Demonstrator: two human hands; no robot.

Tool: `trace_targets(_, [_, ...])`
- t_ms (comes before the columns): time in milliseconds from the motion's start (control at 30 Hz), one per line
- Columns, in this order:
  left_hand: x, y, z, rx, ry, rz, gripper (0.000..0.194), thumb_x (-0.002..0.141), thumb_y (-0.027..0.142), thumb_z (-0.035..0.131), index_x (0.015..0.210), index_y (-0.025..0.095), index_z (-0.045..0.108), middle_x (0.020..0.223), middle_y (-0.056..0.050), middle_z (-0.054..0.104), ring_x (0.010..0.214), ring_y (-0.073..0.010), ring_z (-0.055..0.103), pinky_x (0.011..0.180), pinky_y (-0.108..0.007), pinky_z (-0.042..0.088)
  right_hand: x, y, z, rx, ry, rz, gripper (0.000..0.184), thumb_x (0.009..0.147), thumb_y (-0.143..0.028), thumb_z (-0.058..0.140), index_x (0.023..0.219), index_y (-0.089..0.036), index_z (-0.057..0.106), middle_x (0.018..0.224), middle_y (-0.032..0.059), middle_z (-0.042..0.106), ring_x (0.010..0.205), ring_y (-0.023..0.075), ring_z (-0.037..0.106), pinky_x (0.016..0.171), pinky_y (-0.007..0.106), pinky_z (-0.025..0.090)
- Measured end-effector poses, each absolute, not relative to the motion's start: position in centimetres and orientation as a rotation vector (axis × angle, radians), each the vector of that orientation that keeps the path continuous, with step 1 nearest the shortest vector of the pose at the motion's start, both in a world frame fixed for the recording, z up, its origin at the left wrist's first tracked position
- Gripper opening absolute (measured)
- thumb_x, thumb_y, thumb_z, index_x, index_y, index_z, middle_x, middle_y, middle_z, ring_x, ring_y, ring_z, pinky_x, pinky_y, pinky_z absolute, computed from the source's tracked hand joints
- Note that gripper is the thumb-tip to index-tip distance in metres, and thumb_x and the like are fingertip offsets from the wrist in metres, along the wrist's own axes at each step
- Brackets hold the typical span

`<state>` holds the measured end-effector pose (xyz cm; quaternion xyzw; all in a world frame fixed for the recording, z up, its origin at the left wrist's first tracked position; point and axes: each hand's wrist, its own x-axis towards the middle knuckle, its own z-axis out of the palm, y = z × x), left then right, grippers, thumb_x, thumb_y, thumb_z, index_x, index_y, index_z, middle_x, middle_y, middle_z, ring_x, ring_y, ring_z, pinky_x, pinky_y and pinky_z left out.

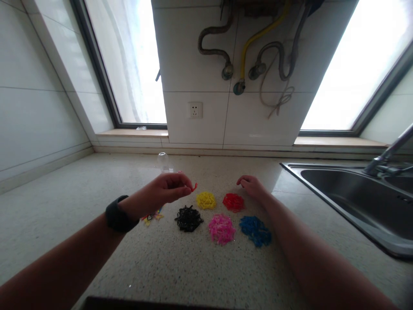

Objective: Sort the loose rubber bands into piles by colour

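Observation:
My left hand (pixel 172 188) is closed in a pinch on a small red rubber band (pixel 195 187), held above the counter left of the yellow rubber bands (pixel 206 200). My right hand (pixel 251 186) is just behind and right of the red rubber bands (pixel 233 202), its fingers loosely bent and apart, with nothing visible in them. Nearer to me lie piles of black rubber bands (pixel 189 218), pink rubber bands (pixel 221 229) and blue rubber bands (pixel 255 230). Partly hidden under my left wrist is a mixed-colour pile of rubber bands (pixel 155 216).
A clear plastic container (pixel 163 161) stands behind my left hand on the speckled counter (pixel 193 271). To the right is a steel sink (pixel 342 202) with a faucet (pixel 383 157). The tiled wall at the back carries a socket (pixel 195 110) and hoses (pixel 247 47).

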<state>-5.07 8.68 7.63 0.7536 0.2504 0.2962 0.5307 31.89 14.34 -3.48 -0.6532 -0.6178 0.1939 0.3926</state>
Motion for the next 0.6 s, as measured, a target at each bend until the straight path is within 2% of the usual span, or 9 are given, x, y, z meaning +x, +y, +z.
trace_targets(100, [-3.7, 7.4, 7.0, 1.557, 0.512, 0.7, 0.019, 0.09, 0.032, 0.068, 0.093, 0.015, 0.061, 0.067, 0.006, 0.04, 0.054, -0.004, 0.028, 0.047, -0.017, 0.021, 31.9, 14.4, -3.5, -1.676, -1.576, 0.48, 0.033, 0.071, -0.03, 0.044, 0.076, -0.015, 0.073, 0.05, -0.0033, 0.045, 0.048, 0.0122, 0.038, 0.049, 0.026, 0.026])
trace_targets(233, [-2.3, 5.8, 6.6, 1.26, 0.441, 0.668, 0.017, 0.091, 0.03, 0.067, 0.091, 0.015, 0.058, 0.061, 0.008, 0.033, 0.051, -0.0037, 0.024, 0.046, -0.017, 0.018, 31.9, 14.6, -3.6, -1.704, -1.603, 0.456, 0.033, 0.072, -0.03, 0.044, 0.076, -0.014, 0.073, 0.052, -0.0021, 0.049, 0.05, 0.0124, 0.041, 0.05, 0.026, 0.028])
trace_targets(400, [-1.5, 4.6, 6.6, 1.106, 0.42, 0.673, 0.015, 0.091, 0.028, 0.067, 0.093, 0.015, 0.059, 0.058, 0.008, 0.032, 0.05, -0.0043, 0.022, 0.046, -0.018, 0.018, 31.8, 14.6, -3.7, -1.747, -1.638, 0.415, 0.033, 0.076, -0.029, 0.045, 0.079, -0.015, 0.075, 0.053, -0.0018, 0.052, 0.052, 0.013, 0.044, 0.052, 0.026, 0.029])
trace_targets(600, [-0.4, 4.0, 6.4, 1.203, 0.525, 0.688, 0.022, 0.089, 0.034, 0.07, 0.092, 0.016, 0.058, 0.058, 0.009, 0.034, 0.049, -0.0042, 0.021, 0.046, -0.02, 0.016, 31.5, 14.6, -3.7, -1.815, -1.624, 0.371, 0.03, 0.079, -0.028, 0.049, 0.079, -0.016, 0.077, 0.063, 0.002, 0.064, 0.06, 0.014, 0.053, 0.056, 0.025, 0.032])
